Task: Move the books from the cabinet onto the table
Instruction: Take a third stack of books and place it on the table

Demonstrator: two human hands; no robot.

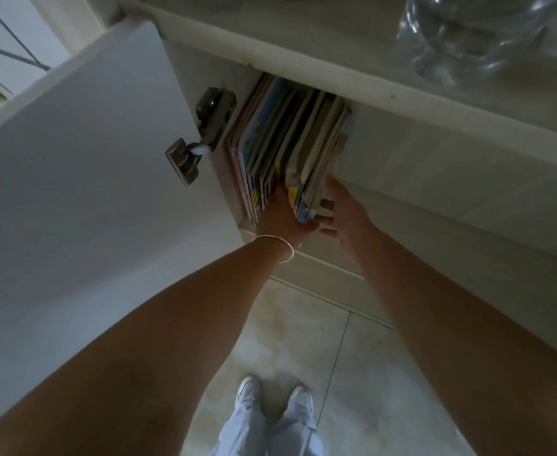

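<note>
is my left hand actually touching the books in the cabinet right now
Touching. The head view shows the left hand with its fingers pushed in between the upright books.

Dim, soft daylight from the upper left; wide-angle bending at edges, forearms shadowed, slightly blurred.

books [280, 139] pastel, beige, blue | cabinet door [83, 179] white | bracelet [278, 250] silver
</note>
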